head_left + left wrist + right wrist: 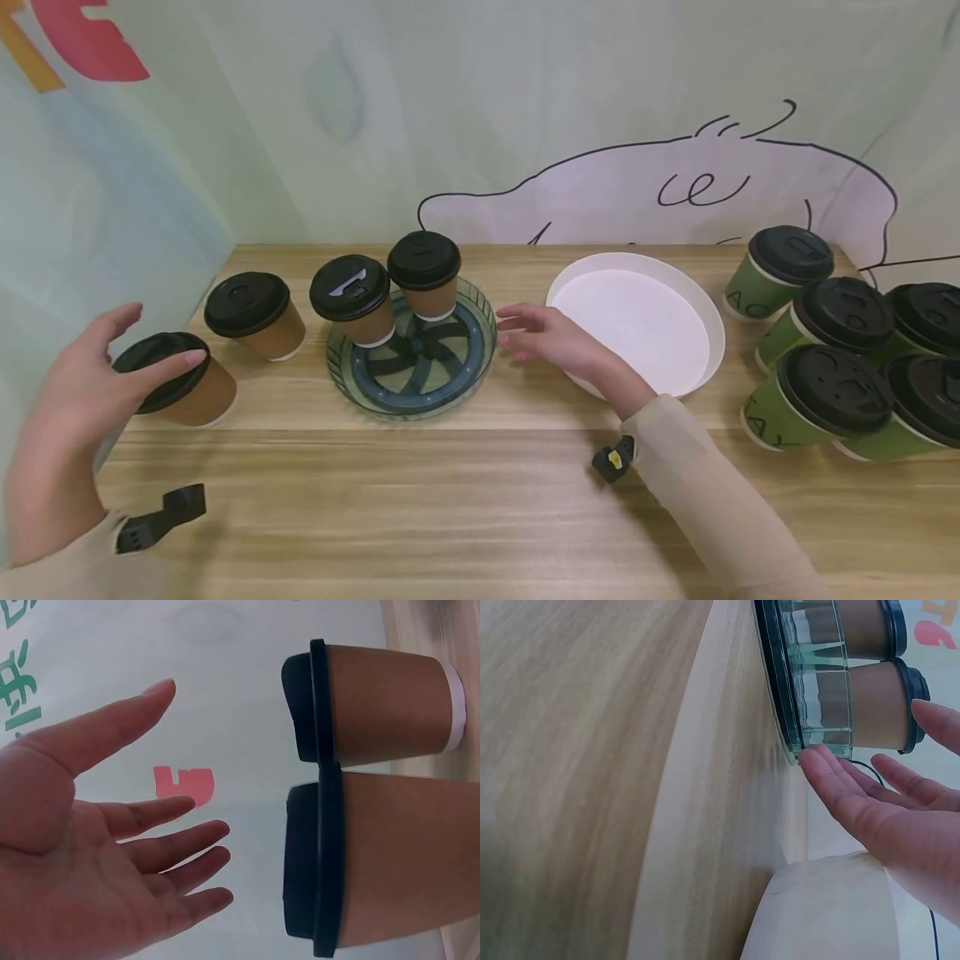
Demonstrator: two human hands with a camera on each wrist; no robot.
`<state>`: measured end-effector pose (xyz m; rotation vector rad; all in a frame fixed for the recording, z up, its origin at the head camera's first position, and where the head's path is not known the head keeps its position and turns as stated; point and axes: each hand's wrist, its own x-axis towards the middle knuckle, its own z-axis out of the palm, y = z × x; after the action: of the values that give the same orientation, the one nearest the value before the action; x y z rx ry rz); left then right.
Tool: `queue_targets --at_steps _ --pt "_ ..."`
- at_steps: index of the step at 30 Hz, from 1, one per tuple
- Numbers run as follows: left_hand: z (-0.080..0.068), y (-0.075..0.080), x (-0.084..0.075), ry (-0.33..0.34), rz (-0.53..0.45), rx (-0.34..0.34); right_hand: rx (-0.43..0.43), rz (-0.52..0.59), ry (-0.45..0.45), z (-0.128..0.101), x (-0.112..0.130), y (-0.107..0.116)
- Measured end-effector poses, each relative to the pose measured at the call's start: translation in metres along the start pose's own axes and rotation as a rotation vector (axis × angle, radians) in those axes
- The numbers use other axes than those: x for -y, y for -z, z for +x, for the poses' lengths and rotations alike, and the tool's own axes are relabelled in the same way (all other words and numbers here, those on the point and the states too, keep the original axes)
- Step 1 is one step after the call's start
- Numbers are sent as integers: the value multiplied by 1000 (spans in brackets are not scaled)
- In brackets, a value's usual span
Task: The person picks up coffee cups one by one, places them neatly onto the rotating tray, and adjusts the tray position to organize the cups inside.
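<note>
At the table's left edge, the brown lidded cup [180, 379] is best grasped around its wall by the wide-spread, empty left hand [71, 408], while the green tray [480, 354] is steadied by the flat-fingered, empty right hand [551, 333].

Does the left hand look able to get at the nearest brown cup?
Probably yes: the left hand is open beside the brown cup, a fingertip at its lid, nothing between them.

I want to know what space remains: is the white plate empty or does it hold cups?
Empty. The white plate shows only its bare white surface; the green cups stand beside it on the table.
</note>
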<state>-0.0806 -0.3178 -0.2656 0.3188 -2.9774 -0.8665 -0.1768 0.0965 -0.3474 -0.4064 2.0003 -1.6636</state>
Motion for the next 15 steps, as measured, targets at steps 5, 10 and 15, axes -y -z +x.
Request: queue_targets --at_steps 5,10,15 --pt "-1 1 8 35 9 -11 4 -1 1 1 -1 0" --pt "2 0 17 72 33 -19 3 10 0 0 -1 0" --pt "11 -4 42 90 39 -22 -7 11 -9 0 -1 0"
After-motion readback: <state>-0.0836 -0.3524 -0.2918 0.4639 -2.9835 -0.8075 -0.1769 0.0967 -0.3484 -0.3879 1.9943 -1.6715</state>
